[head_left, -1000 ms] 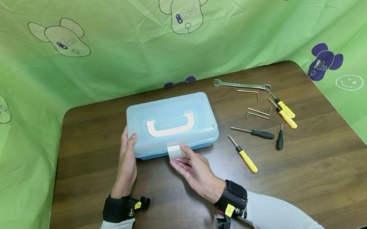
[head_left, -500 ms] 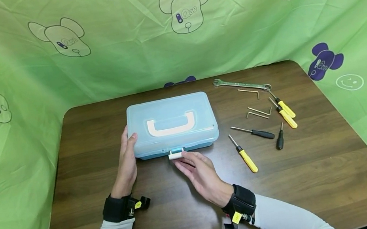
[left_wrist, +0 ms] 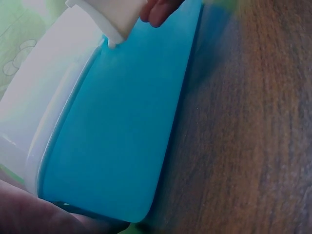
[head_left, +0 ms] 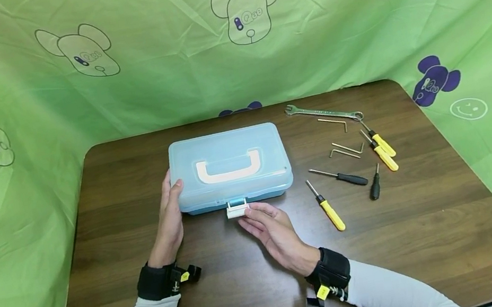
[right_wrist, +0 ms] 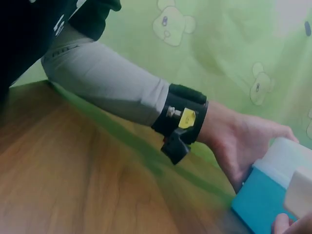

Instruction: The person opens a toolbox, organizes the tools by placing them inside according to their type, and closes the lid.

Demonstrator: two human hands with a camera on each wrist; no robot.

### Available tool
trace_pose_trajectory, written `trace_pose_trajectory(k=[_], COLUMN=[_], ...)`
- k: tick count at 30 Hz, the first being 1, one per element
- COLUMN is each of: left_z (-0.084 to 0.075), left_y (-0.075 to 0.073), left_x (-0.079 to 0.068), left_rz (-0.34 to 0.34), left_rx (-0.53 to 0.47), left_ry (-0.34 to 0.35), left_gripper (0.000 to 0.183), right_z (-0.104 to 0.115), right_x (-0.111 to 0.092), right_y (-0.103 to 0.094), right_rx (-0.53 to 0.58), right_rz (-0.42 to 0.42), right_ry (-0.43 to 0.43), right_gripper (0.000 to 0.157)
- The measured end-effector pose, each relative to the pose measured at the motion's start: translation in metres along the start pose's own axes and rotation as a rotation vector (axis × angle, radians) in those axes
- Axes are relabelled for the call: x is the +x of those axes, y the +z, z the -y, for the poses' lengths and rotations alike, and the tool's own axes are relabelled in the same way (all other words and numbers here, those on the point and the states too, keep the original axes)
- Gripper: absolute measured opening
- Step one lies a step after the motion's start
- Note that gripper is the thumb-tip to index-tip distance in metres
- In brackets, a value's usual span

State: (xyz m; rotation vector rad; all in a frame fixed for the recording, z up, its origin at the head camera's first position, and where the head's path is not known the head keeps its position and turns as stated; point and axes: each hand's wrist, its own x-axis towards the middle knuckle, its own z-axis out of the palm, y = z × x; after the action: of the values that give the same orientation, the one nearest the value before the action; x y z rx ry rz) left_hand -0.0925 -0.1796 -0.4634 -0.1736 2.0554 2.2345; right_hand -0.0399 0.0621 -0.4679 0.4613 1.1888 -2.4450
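A light blue plastic toolbox (head_left: 188, 154) with a translucent lid and a white handle (head_left: 230, 176) stands on the table. My left hand (head_left: 168, 214) holds its left end, the thumb lying over the lid's front left corner. At the front middle, a white latch (head_left: 237, 210) sticks out below the lid's edge. My right hand (head_left: 272, 230) pinches the latch's right edge with thumb and fingertips. The left wrist view shows the latch (left_wrist: 117, 14) tilted away from the blue front wall, fingertips (left_wrist: 161, 13) beside it. In the right wrist view the latch (right_wrist: 300, 195) hides part of the box.
Right of the box lie a wrench (head_left: 324, 112), several hex keys (head_left: 345, 148), a yellow screwdriver (head_left: 331, 213) nearer me, two more yellow ones (head_left: 383, 150) behind, and black-handled screwdrivers (head_left: 351, 178). A green printed cloth (head_left: 184, 66) hangs behind the wooden table (head_left: 410, 245).
The latch has swung down and out from the lid's front edge, and the right hand has shifted slightly right and toward me with it. The left hand and the box have stayed in place.
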Motion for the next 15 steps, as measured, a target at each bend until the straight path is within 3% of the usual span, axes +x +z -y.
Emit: trace_pose_trajectory(k=[3,6,10,12,15], left_z=[0.000,-0.001,-0.002,-0.002,-0.003], left_y=[-0.001,-0.002,-0.003,-0.003,-0.003], left_x=[-0.001,-0.002,-0.002,-0.002,-0.002], left_rz=[0.008,0.018,0.029,0.033,0.042], left_rx=[-0.019,-0.041,-0.057,-0.063,-0.070], left_ry=[-0.002,-0.005,0.001,0.004,0.011], left_gripper=[0.070,0.070,0.070,0.070,0.070], right_z=[0.007,0.021,0.053,0.075,0.110], right_x=[-0.003,-0.006,-0.009,-0.012,-0.011], right_y=[-0.009,-0.023,-0.038,-0.043,-0.044], right_rx=[-0.163,-0.407,-0.798,-1.027,-1.304], right_rz=[0.038,0.136,0.330,0.432,0.549], right_ry=[0.057,0.113,0.076,-0.051,-0.416], right_gripper=[0.036,0.053,0.050,0.040,0.025])
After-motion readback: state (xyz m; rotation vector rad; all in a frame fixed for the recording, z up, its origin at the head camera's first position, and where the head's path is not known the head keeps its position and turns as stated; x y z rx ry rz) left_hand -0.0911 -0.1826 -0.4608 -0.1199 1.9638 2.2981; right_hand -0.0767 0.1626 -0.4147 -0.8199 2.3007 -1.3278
